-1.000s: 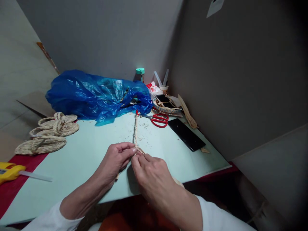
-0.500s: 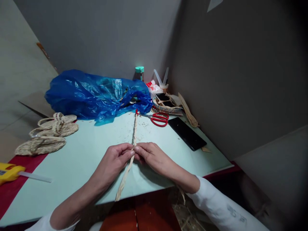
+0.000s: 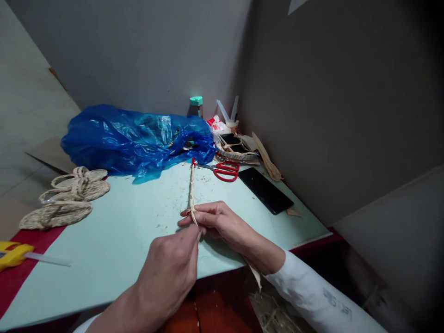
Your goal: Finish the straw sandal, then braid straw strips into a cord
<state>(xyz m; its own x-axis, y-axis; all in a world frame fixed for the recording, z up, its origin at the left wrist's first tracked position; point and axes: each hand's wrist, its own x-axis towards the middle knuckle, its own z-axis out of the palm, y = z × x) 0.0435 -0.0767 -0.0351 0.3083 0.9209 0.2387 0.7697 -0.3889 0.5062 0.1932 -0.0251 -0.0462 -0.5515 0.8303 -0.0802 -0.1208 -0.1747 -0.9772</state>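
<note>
A pale braided straw cord (image 3: 192,187) runs from a red tie at its far end toward me. My right hand (image 3: 217,219) pinches the near end of the braid between thumb and fingers. Close by and lower, my left hand (image 3: 173,259) is closed on a loose straw strand coming out of the braid; its fingertips are partly hidden. Another strand (image 3: 255,275) hangs over the table edge below my right wrist. Red-handled scissors (image 3: 225,171) lie just right of the braid's far end.
A blue plastic bag (image 3: 138,138) lies at the back. Woven straw sandals (image 3: 57,213) sit at the left, with a yellow glue gun (image 3: 15,254) nearer me. A black phone (image 3: 265,190) rests at the right. Behind it are straw pieces (image 3: 267,157) and a green-lidded jar (image 3: 196,106).
My left hand has come off the braid and moved down toward me with a strand. My right hand stays at the braid, its fingers now extended beneath it. The view has shifted slightly.
</note>
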